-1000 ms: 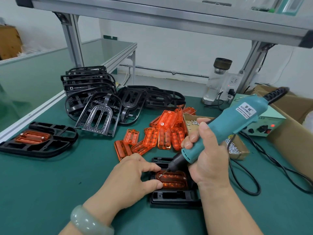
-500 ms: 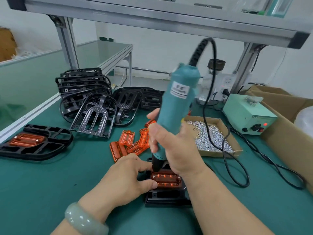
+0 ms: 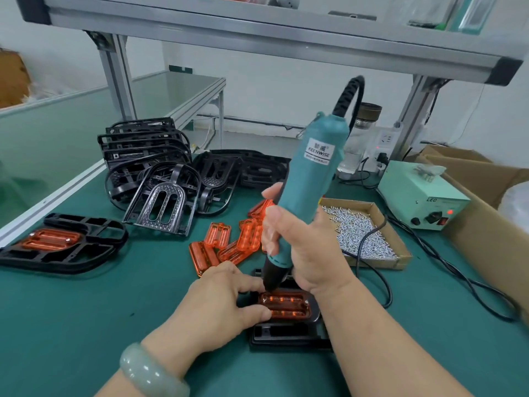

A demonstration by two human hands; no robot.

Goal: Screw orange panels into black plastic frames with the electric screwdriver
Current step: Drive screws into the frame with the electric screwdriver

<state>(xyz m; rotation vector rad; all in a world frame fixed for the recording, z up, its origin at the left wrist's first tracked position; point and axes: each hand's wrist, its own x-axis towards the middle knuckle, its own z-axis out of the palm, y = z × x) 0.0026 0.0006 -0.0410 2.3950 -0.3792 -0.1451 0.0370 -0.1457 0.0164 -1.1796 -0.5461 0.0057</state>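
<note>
Workbench seen from the wearer's head, clock positions read on the view with 12 o'clock farthest from the wearer. Just below centre, toward 5 o'clock, a black frame (image 3: pixel 286 336) lies flat on the green mat (image 3: pixel 86 310) with an orange panel (image 3: pixel 286 305) seated in its recess. The right hand (image 3: pixel 303 247) holds the electric screwdriver (image 3: pixel 312 181) nearly upright, top tilted toward 1 o'clock, with the fingers wrapped closed around the lower barrel. The dark nose of the tool meets the panel's far-left corner, but the bit tip itself cannot be made out. The left hand (image 3: pixel 220 299), entering from 7 o'clock with a pale bracelet (image 3: pixel 151 371) at the wrist, rests at the frame's left end. Its thumb and forefinger are spread apart and pinch the panel's left end between them, and the remaining fingers are hidden. Loose panels (image 3: pixel 229 242) lie heaped just beyond the left hand. A stack of empty frames (image 3: pixel 160 173) stands toward 10 o'clock. An assembled frame (image 3: pixel 57 245) carrying its own panel lies at 9 o'clock. At 3 o'clock an open tray of screws (image 3: pixel 363 233) sits beside the right hand. The power unit (image 3: pixel 423 199) stands beyond the tray at 2 o'clock, with the cord (image 3: pixel 380 282) looping across the mat.
</note>
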